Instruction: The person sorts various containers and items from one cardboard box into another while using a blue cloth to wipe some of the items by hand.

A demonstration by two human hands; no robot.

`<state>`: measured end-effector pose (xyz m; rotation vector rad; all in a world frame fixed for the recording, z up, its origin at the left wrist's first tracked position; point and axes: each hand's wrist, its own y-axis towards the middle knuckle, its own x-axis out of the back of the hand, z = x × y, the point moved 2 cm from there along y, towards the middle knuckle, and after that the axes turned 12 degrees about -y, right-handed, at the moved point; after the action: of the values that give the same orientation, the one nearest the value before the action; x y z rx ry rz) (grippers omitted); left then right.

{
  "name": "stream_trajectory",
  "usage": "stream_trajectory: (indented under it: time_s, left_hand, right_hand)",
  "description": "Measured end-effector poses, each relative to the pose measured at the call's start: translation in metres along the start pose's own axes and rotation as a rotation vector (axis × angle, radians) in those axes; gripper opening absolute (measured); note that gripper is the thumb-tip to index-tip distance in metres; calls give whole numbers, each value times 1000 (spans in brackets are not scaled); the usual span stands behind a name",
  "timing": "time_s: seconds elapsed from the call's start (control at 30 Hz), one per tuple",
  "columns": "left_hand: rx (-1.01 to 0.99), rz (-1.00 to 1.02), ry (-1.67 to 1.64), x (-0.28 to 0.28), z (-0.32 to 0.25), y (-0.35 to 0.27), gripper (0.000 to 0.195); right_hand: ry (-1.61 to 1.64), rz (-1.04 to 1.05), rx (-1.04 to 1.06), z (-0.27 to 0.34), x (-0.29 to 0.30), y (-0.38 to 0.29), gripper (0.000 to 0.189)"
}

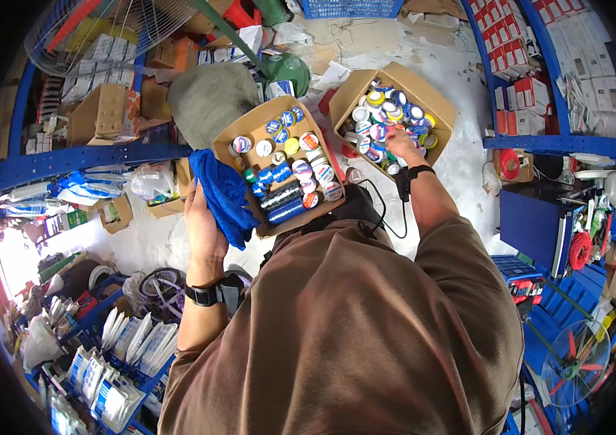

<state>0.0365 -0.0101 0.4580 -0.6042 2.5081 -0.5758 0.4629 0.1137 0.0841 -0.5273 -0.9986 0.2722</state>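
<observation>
My left hand (205, 225) holds a blue cloth (223, 196) against the left side of an open cardboard box (335, 215). Inside that box, rolls of tape (281, 174) stand in rows in the near part, while others lie flat and spaced out towards the far end. My right hand (401, 144) reaches into a second cardboard box (438, 106), its fingers among a jumbled heap of tape rolls (387, 109). Whether those fingers grip a roll is too small to tell. Both boxes sit in front of me, tilted towards each other.
A grey cushioned seat (210, 100) stands behind the left box, beside a fan's green round base (289, 73). Blue shelving (85, 163) with packaged goods runs along the left, and more blue racks (553, 142) hold cartons at right. A black cable (403, 217) hangs by my right forearm.
</observation>
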Motion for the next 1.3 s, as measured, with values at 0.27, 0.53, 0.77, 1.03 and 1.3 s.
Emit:
stream_trajectory:
  time_s: [0.27, 0.53, 0.77, 1.03, 1.3]
  left_hand:
    - [10, 6, 52, -57, 24, 6, 32]
    - [-15, -237, 72, -111, 47, 4, 33]
    - [35, -199, 153, -132, 56, 7, 31]
    - [16, -244, 185, -151, 52, 5, 33]
    - [-12, -248, 192, -142, 51, 3, 36]
  right_hand:
    - [-183, 6, -65, -52, 25, 32, 47]
    - [-281, 11, 127, -5, 54, 71, 47]
    - [-416, 64, 169, -6, 48, 118, 40]
    - [-450, 200, 124, 7, 49, 117, 34]
    - [-542, 61, 90, -13, 26, 107, 29]
